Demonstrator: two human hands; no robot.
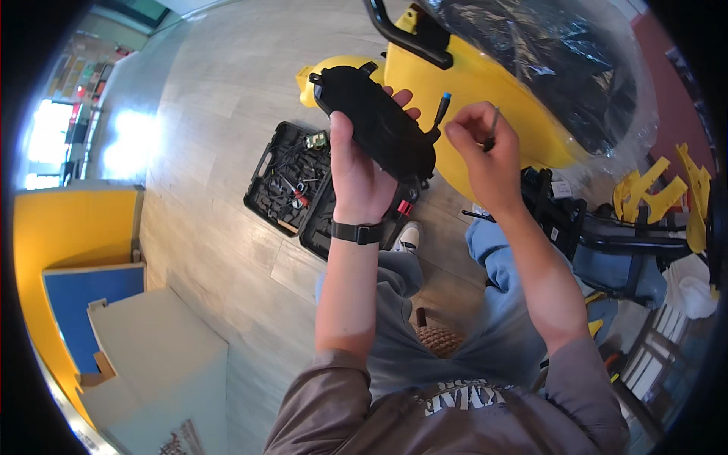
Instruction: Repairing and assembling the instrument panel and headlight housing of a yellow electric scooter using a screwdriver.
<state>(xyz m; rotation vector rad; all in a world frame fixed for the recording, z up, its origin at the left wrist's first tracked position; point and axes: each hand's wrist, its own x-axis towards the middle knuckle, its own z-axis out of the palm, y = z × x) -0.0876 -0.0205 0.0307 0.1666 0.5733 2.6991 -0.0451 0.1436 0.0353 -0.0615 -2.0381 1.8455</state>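
My left hand (362, 186) is closed around the edge of a black oval plastic housing (371, 117), holding it up in the air with small tabs along its rim. From the housing's right end a short black cable with a blue-tipped connector (442, 110) sticks up. To the right of it, my right hand (489, 155) pinches a small thin rod (496, 120) with a dark end; fingers hide most of it, so its exact kind does not show. The two hands are apart, and the rod does not touch the housing.
An open black tool case (262, 193) with assorted tools lies on the wood-look floor. Beyond my hands is a large yellow shell (470, 98) with a black bar and clear plastic wrap (599, 76). Yellow brackets (644, 189) and black frame parts crowd the right; a cardboard box (159, 349) stands left.
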